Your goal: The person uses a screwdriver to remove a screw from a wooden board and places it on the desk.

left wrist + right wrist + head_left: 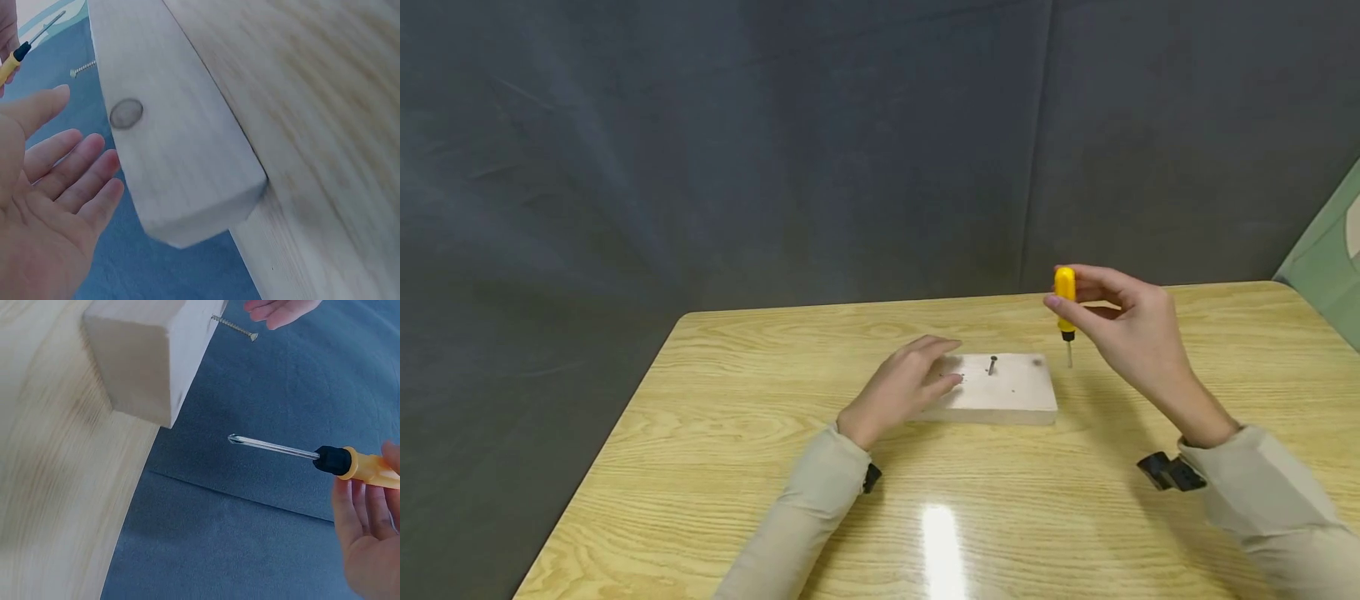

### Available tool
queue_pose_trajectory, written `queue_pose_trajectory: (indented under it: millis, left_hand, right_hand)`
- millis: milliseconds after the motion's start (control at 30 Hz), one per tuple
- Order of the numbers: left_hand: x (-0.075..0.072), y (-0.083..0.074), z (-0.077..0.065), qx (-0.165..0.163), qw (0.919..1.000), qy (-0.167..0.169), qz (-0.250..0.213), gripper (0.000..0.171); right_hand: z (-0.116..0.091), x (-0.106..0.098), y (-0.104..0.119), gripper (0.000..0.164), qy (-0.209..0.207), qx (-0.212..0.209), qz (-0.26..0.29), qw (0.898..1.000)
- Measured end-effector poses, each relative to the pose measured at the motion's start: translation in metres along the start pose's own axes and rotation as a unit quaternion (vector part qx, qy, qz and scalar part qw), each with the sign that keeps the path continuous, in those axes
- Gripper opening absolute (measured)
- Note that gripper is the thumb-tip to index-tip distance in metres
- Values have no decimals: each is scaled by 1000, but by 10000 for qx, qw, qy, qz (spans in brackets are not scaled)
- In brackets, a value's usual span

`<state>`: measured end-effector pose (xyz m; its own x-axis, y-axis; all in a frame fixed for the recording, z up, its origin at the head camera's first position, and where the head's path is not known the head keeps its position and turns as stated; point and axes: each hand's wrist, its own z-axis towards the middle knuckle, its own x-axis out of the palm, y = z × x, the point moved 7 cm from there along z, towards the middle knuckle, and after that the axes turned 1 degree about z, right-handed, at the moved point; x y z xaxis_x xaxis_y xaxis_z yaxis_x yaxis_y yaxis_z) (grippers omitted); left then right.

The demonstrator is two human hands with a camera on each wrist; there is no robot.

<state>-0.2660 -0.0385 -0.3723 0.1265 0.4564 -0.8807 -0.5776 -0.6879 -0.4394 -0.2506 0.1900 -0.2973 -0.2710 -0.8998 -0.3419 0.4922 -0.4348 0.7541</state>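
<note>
My right hand point(1138, 329) pinches the yellow handle of a Phillips screwdriver point(1065, 302) between thumb and fingers, its steel shaft pointing down. It hangs above the table, just right of a pale wooden block point(1011, 402). A screw point(992, 366) stands up out of the block's top, its head well above the wood. Over the block's left end, my left hand point(906, 379) is spread with thumb and fingers apart and nothing gripped. In the right wrist view the screwdriver's cross tip point(234, 439) is well apart from the threaded screw point(234, 327).
The block lies flat on a wood-grain table point(737, 400). Small holes and a dark knot point(1037, 362) mark its top. A dark cloth point(850, 150) hangs behind the table, and something green point(1326, 242) stands at the far right.
</note>
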Motion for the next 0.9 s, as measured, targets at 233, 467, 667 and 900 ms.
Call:
queue_pose_trajectory:
  millis: [233,467,667,900]
  left_hand:
    - [4,-9,7,60,9997,-113,190,45]
    - [7,-15,14,139,9997,-112,179,44]
    - [12,-19,17,194,9995,-47,241,43]
    - [16,-24,22,277,9989,-102,366,41]
  right_hand:
    - [-1,-5,-3,37,29,-58,-214,9997]
    - [-2,-11,-6,39,54,-58,-315,9995]
    - [-3,-16,-9,35,111,-70,-518,9986]
    - [-6,-25,-13,33,150,-124,-731,9971]
